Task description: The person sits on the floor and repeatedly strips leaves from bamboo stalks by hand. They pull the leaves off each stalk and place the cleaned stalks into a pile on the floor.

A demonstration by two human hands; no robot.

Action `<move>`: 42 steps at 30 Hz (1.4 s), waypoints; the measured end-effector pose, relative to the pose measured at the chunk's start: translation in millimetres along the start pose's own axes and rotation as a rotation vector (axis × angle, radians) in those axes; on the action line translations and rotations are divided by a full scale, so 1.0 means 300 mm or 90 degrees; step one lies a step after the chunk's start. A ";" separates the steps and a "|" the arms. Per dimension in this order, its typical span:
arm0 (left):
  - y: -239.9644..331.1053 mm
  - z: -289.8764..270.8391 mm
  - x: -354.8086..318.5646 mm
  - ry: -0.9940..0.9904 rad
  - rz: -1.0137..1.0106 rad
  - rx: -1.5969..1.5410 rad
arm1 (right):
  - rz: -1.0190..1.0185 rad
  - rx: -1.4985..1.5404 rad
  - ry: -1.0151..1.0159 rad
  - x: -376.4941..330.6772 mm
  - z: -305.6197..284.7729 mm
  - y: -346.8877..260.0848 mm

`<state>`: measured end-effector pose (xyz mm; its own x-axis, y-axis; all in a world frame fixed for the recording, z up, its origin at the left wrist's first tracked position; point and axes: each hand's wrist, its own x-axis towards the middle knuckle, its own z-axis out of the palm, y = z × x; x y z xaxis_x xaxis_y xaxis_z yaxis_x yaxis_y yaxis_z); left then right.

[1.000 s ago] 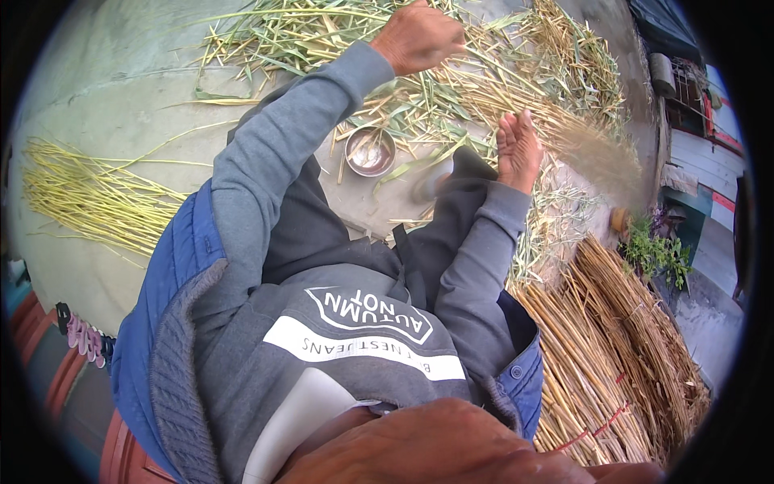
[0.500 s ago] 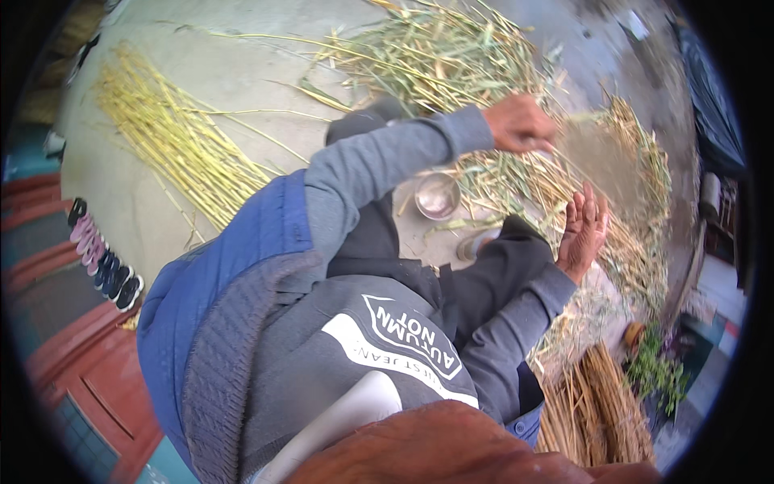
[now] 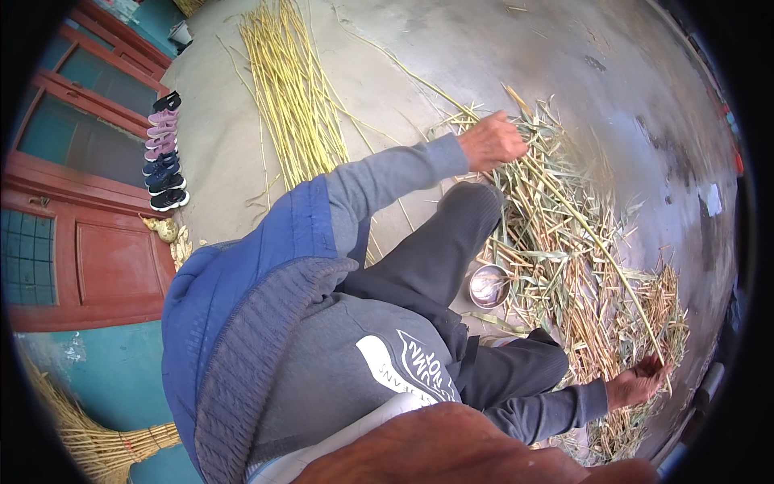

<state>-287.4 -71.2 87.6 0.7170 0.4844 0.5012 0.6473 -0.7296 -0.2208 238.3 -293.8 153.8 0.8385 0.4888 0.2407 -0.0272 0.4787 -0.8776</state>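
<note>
Since a moment ago I see the left hand (image 3: 493, 142) swung to upper centre, grip clenched on a long stalk (image 3: 592, 242), the right hand (image 3: 638, 382) released low right in the straw pile (image 3: 580, 266)

Home courtyard: doorstep shoes (image 3: 164, 150), reeds (image 3: 292, 89)

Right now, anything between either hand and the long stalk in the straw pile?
Nothing visible. The left hand is closed around the upper end of the long stalk, and the right hand touches its lower end in the straw pile. The metal bowl sits beside the knee, off that line.
</note>
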 end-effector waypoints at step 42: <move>-0.051 0.027 -1.390 -0.995 -0.221 -0.060 | -0.038 0.035 -0.663 -0.737 0.710 -0.165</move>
<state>-594.1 -258.1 -124.9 0.1326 0.5761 -0.8065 0.8524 -0.4815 -0.2039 -61.6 -270.2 232.3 -0.0436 0.8376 0.5445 -0.0476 0.5427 -0.8386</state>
